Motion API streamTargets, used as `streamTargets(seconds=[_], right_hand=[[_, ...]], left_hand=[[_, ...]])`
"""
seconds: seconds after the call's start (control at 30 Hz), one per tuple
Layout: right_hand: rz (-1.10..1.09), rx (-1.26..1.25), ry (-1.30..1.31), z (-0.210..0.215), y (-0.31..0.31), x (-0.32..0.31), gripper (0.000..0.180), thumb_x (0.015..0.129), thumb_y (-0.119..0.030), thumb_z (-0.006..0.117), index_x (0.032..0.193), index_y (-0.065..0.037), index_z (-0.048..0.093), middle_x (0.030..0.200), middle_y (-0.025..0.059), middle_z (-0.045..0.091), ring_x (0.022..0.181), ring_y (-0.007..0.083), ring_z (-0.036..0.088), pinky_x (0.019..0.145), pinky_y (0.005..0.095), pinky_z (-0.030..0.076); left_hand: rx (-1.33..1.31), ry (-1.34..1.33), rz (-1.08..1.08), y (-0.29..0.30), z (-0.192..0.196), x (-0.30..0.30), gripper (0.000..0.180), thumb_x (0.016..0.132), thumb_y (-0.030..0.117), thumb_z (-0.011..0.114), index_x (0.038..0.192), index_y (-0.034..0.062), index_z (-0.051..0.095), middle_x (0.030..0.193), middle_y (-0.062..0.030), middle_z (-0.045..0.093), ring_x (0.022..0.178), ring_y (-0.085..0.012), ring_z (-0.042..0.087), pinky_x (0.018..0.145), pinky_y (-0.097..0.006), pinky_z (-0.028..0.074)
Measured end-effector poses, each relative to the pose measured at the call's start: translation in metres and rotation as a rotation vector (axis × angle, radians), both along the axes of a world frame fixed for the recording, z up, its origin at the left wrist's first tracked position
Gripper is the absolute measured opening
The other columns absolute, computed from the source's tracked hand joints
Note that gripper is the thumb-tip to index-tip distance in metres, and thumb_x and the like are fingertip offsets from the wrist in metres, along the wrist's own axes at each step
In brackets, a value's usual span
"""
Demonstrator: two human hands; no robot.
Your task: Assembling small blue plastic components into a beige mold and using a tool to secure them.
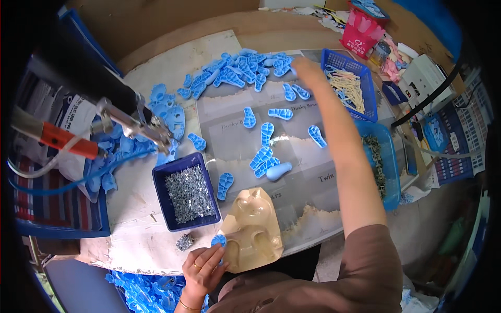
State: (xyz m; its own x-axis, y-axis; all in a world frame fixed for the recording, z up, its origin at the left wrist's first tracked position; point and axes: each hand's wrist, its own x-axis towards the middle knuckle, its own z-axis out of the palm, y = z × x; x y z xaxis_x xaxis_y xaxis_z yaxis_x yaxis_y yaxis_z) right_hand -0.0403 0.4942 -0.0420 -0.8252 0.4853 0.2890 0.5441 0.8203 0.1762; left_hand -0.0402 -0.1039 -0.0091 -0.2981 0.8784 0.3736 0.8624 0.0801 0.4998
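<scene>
My left hand is closed around a small blue plastic part, at the near left edge of a tan moulded tray with rounded hollows. My right arm stretches across the table, and my right hand is at the right end of a heap of blue ribbed plastic pieces. Its fingers are blurred there, so what they hold is not visible. Several loose blue foot-shaped pieces lie between the heap and the tray. One smooth blue piece rests with its rounded side up.
A dark blue bin of small metal parts stands left of the tray. A metal-tipped tool overhangs larger blue shells. To the right are a blue basket of pale sticks and a light blue tub of small metal pieces.
</scene>
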Motion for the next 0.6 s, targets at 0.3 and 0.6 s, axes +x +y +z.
streamTargets(seconds=[0.3,0.6], right_hand=[[0.283,-1.514,0.601,0.077,-0.15,0.079,0.023,0.095,-0.018,0.05,0.104,-0.001,0.064,0.085,0.0061,0.066,0.07,0.0121,0.063,0.065,0.0264,0.053],[0.543,-1.277,-0.181,0.045,-0.357,0.128,0.022,0.088,-0.013,0.064,0.109,-0.009,0.059,0.092,0.0067,0.066,0.08,0.0222,0.061,0.074,0.0331,0.049]], left_hand=[[-0.114,0.107,-0.079,-0.009,-0.02,0.008,0.039,0.072,0.011,0.076,0.11,0.0088,0.07,0.116,-0.0064,0.067,0.108,-0.0275,0.063,0.094,-0.041,0.051],[-0.134,0.195,-0.103,-0.013,-0.028,0.013,0.039,0.079,0.018,0.074,0.117,0.0096,0.067,0.122,-0.0057,0.064,0.115,-0.0255,0.059,0.105,-0.044,0.043]])
